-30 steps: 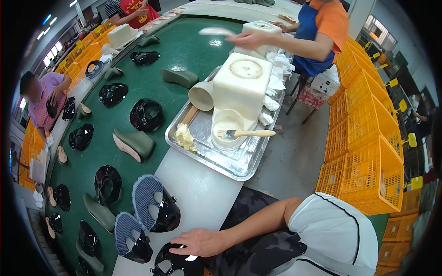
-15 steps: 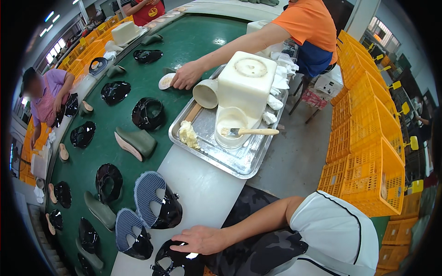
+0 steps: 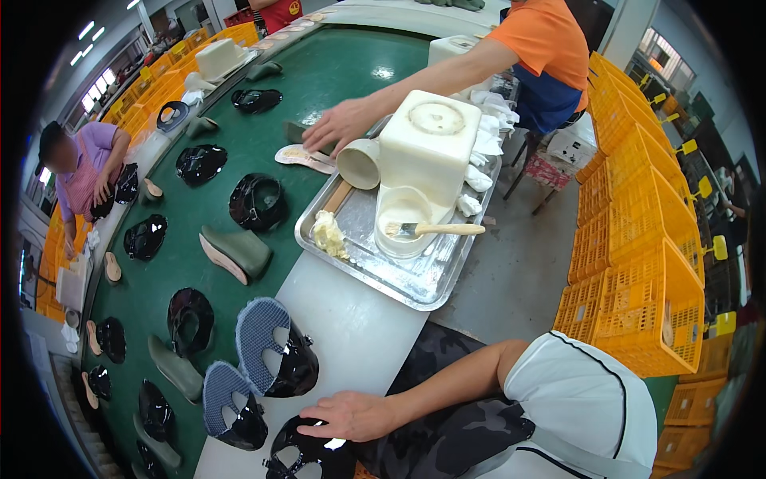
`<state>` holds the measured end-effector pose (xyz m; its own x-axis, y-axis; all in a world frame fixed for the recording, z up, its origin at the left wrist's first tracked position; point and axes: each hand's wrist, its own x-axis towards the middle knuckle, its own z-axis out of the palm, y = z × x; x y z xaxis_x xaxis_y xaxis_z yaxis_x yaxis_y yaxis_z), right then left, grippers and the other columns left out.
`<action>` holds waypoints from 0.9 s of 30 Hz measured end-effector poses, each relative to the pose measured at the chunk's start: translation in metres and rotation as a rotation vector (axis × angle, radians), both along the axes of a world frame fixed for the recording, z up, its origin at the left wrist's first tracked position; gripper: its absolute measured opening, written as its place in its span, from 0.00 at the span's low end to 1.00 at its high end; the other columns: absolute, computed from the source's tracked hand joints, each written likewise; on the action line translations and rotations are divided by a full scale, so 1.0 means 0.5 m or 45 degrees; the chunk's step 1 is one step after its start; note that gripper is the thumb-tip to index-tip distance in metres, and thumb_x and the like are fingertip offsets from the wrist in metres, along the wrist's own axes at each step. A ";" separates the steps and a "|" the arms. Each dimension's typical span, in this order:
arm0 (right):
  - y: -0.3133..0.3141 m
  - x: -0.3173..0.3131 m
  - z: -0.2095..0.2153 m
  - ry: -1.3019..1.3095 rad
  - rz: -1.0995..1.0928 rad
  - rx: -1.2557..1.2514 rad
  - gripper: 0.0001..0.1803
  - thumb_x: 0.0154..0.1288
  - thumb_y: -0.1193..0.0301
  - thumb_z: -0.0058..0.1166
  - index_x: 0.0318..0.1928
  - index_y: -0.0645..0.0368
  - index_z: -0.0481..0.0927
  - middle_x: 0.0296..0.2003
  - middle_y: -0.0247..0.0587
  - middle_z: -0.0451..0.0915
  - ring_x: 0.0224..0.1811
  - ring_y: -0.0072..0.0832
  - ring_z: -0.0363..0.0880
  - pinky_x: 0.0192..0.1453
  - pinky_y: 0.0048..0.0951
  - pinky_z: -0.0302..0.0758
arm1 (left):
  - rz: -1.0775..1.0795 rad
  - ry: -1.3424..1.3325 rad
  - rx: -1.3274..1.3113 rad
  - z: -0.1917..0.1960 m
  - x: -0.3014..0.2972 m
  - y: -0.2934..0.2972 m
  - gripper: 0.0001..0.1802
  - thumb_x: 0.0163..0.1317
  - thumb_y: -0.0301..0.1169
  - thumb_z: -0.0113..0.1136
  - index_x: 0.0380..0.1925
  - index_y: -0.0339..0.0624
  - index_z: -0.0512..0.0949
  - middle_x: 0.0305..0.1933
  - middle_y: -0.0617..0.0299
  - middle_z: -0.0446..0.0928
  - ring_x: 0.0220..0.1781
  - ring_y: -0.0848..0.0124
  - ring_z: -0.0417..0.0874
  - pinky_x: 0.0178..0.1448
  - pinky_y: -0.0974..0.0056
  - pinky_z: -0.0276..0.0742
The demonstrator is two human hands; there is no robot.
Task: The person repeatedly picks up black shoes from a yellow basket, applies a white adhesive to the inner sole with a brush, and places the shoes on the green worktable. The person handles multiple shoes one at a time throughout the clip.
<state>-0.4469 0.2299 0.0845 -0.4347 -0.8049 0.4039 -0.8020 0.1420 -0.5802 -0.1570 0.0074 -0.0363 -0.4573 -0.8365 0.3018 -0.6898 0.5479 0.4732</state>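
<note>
My right hand (image 3: pixel 351 415) reaches in from the right, palm down, its fingers bent over a glossy black shoe upper (image 3: pixel 307 447) at the lower edge. Part of that upper is cut off by the frame. My left hand is not in view. Just beyond stand two more black uppers with blue-grey patterned lining, a nearer one (image 3: pixel 247 427) and a farther one (image 3: pixel 303 367). All three rest on the pale ledge (image 3: pixel 343 307) along the green belt.
A metal tray (image 3: pixel 367 275) holds a cream container (image 3: pixel 435 132), a brush (image 3: pixel 447 229) and a yellowish lump (image 3: pixel 329 235). Green shoe lasts (image 3: pixel 243 249) and black uppers lie on the green belt (image 3: pixel 327 64). A co-worker's hand (image 3: pixel 343 124) hovers there. Yellow crates (image 3: pixel 638 295) line the right.
The orange-shirted co-worker has let go of a last with a pale insole, now lying on the belt, and lifted the hand slightly. My right hand stays on the black upper.
</note>
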 end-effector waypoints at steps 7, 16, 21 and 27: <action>-0.003 0.003 -0.005 -0.004 -0.002 0.005 0.34 0.43 0.77 0.55 0.57 0.61 0.65 0.53 0.51 0.64 0.47 0.39 0.71 0.46 0.33 0.72 | 0.092 0.128 0.364 0.044 -0.023 0.023 0.26 0.64 0.41 0.51 0.46 0.23 0.63 0.41 0.38 0.67 0.41 0.51 0.68 0.47 0.51 0.66; -0.004 0.003 -0.007 0.041 -0.039 -0.055 0.34 0.42 0.77 0.55 0.56 0.62 0.66 0.51 0.51 0.66 0.45 0.38 0.72 0.44 0.33 0.73 | 0.019 0.072 0.140 0.022 -0.021 0.028 0.24 0.65 0.39 0.50 0.48 0.24 0.64 0.44 0.35 0.65 0.43 0.48 0.67 0.48 0.49 0.66; -0.006 0.004 -0.012 0.048 -0.046 -0.073 0.33 0.43 0.77 0.54 0.56 0.62 0.66 0.51 0.51 0.66 0.45 0.37 0.72 0.43 0.33 0.73 | -0.003 0.029 0.077 0.015 -0.018 0.024 0.23 0.65 0.37 0.50 0.49 0.26 0.64 0.45 0.33 0.65 0.43 0.46 0.68 0.48 0.48 0.67; -0.006 0.005 -0.011 0.040 -0.046 -0.060 0.34 0.43 0.77 0.55 0.56 0.62 0.65 0.52 0.51 0.65 0.46 0.37 0.71 0.45 0.32 0.72 | -0.034 -0.020 -0.015 0.004 -0.012 0.020 0.21 0.65 0.36 0.51 0.50 0.28 0.65 0.46 0.31 0.64 0.44 0.43 0.68 0.48 0.47 0.68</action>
<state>-0.4443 0.2267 0.0792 -0.4497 -0.7687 0.4548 -0.8148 0.1445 -0.5614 -0.1628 0.0172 -0.0345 -0.4844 -0.8204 0.3039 -0.6821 0.5717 0.4561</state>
